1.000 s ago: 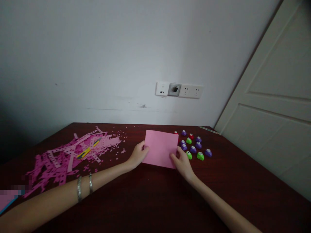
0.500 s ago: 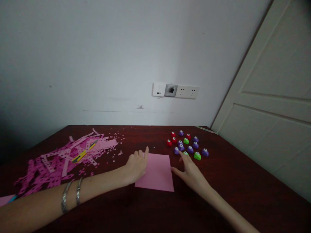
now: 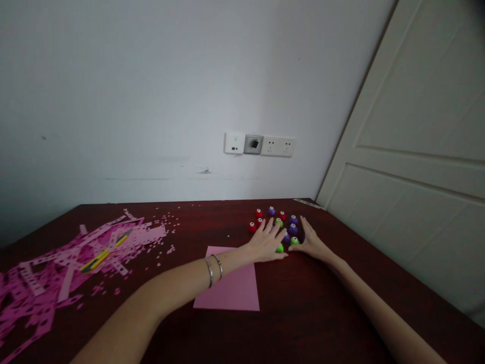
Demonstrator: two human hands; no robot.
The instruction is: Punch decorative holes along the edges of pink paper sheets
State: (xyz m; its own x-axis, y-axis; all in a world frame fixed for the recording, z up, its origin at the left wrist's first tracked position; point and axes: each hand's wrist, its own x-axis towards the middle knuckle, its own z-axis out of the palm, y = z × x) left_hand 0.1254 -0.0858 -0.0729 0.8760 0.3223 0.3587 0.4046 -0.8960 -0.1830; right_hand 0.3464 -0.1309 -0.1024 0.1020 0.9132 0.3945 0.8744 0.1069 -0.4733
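A cluster of small, round-topped craft punches stands at the back right of the table, among them a red punch [image 3: 252, 228], a purple punch [image 3: 293, 229] and a green punch [image 3: 294, 241]. Across the left and front of this group my left hand [image 3: 265, 244] lies with fingers spread, covering some punches. My right hand [image 3: 313, 244] curves around the right side, thumb by the front green punch and fingers apart. Neither hand grips anything. Beneath my left forearm a square pink sheet of paper [image 3: 233, 290] rests flat on the table.
Pink punched paper strips [image 3: 38, 278] heap up on the left, with a yellow utility knife [image 3: 99, 259] on top. Tiny pink cut-outs [image 3: 117, 291] are scattered about. Behind the dark red table [image 3: 303, 308] is a wall with sockets [image 3: 278, 146]; a white door [image 3: 409, 167] stands right.
My left hand has left the pink sheet and reached right, over the punches. My right hand has moved to the punches' right side. The view has shifted slightly to the right.
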